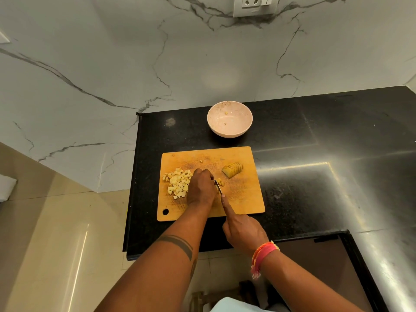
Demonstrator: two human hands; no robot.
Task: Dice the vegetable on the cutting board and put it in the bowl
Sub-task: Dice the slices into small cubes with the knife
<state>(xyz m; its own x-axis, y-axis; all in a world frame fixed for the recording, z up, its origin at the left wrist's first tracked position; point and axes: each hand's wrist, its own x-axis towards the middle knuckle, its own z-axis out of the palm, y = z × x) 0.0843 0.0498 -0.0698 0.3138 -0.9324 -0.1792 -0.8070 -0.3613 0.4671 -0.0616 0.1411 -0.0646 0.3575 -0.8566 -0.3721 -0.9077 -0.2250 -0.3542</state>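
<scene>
An orange cutting board [245, 199] lies on the black counter. A heap of pale diced potato [178, 182] covers its left part. A sliced potato piece [233, 170] rests at the upper right. My left hand [202, 190] presses down at the board's middle, fingers curled over potato that it mostly hides. My right hand [244, 233] grips a knife [218, 186], forefinger along its spine, blade right beside the left fingers. A few small cubes [220, 182] lie by the blade tip. A pale pink bowl [229, 129] stands beyond the board with only scraps inside.
The black granite counter [315, 176] runs off to the right, with its left edge [131, 188] just beside the board. Behind stands a marble wall with a socket plate [255, 5]. Beige floor tiles lie below on the left.
</scene>
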